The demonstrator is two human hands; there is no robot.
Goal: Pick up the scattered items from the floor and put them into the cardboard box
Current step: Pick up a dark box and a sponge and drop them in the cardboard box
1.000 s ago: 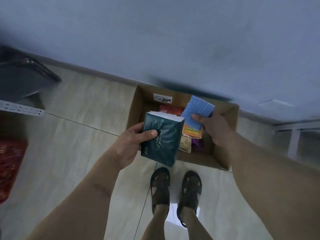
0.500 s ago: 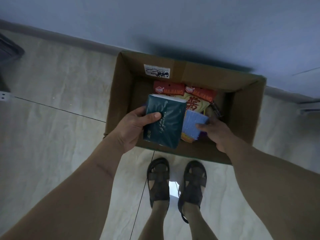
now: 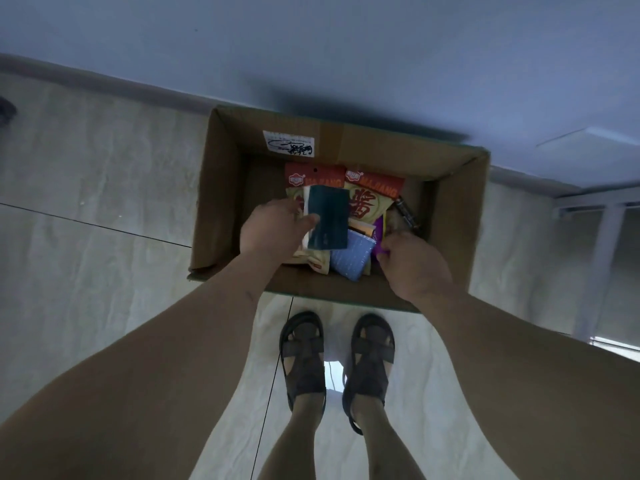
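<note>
I stand over the cardboard box (image 3: 221, 188), which sits open on the pale tiled floor (image 3: 104, 188) against the blue wall (image 3: 346, 46). My left hand (image 3: 268, 226) reaches down into the box and grips a dark green packet (image 3: 329, 218), my thumb curled over its front face and the other fingers hidden behind it. The packet is held upright over the things already inside, and a white edge shows along its left side.

My right hand (image 3: 412, 261) is low over the near right part of the box, fingers curled inward. I cannot tell whether they pinch anything; a bit of purple wrapper (image 3: 379, 237) shows just beside my fingertips. Between my two hands a blue pad (image 3: 349, 259) lies in the box, leaning against the near wall, free of my fingers.

Deeper in lie two snack bags (image 3: 374, 192) with red tops, side by side, partly covered by the green packet. A dark, thin thing (image 3: 407, 213) rests near the right wall; it is too small to name. A white label (image 3: 289, 143) with black scrawl is stuck on the inside of the far wall.

Below, my two feet in dark sandals (image 3: 303, 355) stand on the tiles just before the box. A white frame (image 3: 602, 237) stands at the right edge.
</note>
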